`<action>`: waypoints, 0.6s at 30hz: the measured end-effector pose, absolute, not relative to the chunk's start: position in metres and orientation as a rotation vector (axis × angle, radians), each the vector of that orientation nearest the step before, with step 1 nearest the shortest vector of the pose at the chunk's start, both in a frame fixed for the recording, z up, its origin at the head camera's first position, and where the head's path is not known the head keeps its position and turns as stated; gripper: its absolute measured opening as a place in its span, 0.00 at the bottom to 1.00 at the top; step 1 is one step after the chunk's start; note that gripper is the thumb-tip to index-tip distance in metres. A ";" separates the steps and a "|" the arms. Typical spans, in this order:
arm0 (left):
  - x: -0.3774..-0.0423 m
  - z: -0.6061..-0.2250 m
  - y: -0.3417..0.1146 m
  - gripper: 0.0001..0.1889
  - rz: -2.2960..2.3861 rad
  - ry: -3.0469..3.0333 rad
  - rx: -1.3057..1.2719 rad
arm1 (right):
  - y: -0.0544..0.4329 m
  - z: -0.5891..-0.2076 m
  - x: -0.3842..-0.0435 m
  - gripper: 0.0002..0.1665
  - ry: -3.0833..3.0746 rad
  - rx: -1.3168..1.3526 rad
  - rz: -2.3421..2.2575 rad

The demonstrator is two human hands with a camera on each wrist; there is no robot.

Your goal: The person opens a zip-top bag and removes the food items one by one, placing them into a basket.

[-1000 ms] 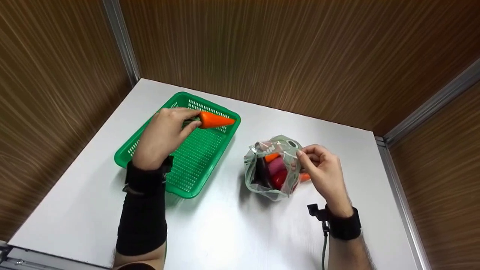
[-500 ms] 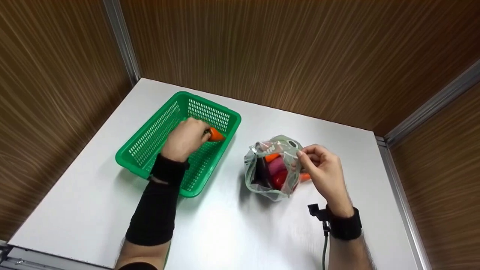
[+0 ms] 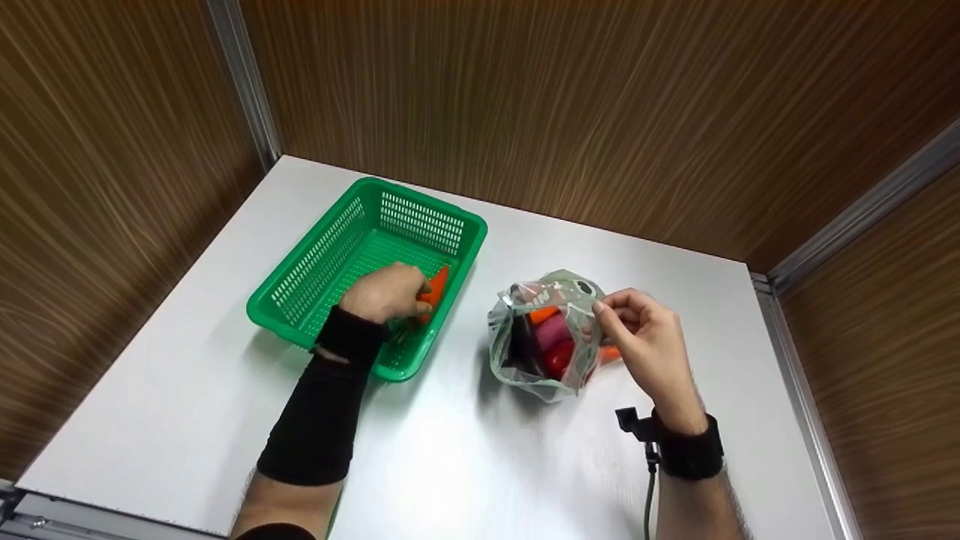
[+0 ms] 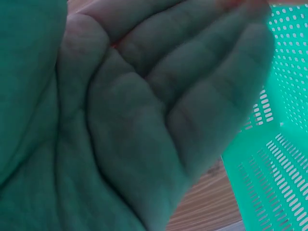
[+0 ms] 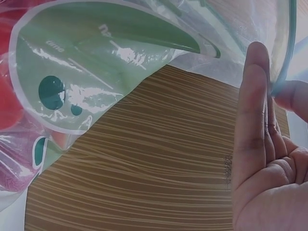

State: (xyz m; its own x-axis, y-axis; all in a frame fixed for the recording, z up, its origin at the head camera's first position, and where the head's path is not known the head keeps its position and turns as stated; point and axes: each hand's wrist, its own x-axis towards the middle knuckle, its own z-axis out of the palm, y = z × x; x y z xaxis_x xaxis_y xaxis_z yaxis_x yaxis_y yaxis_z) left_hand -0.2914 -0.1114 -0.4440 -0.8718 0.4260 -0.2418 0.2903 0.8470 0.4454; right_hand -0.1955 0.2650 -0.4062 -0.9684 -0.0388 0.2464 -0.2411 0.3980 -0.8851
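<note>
Inside the green plastic basket (image 3: 289,255), my left hand (image 3: 386,292) holds an orange carrot (image 3: 439,283) low against the right wall. Its fingertips and thumb are at the carrot's thick part, and the tip points to the far side. In the left wrist view the palm and fingers (image 4: 207,91) hide nearly all of the carrot. My right hand (image 3: 649,337) pinches the rim of a clear and green plastic bag (image 3: 510,375) between thumb and fingers. The bag's mouth is open. Inside lie an eggplant (image 3: 529,345), a red vegetable (image 3: 559,358), a purple-pink one (image 3: 553,328) and an orange one (image 3: 544,313).
Both containers stand on a white table (image 3: 465,465), the bag to the right of the basket. Another orange piece (image 3: 609,354) shows at the bag's right side, partly behind the right hand. Wood-grain panels (image 3: 525,112) enclose the table's back and sides.
My left hand has lowered the carrot into the basket and turned it along the right wall. The basket has shifted slightly to the right. The right hand and bag stay put.
</note>
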 end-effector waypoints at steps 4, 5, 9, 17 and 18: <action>-0.294 -0.449 -0.111 0.13 0.584 2.658 0.546 | 0.264 -0.410 -0.195 0.06 -2.458 0.260 1.600; -0.294 -0.449 -0.111 0.14 0.579 2.658 0.541 | 0.264 -0.410 -0.195 0.06 -2.459 0.263 1.595; -0.290 -0.445 -0.109 0.14 0.559 2.722 0.553 | 0.264 -0.410 -0.194 0.06 -2.461 0.263 1.587; -0.261 -0.414 -0.094 0.17 0.659 2.945 0.906 | 0.263 -0.409 -0.195 0.06 -2.465 0.249 1.575; -0.257 -0.410 -0.091 0.19 0.683 2.950 0.946 | 0.263 -0.409 -0.196 0.06 -2.463 0.248 1.576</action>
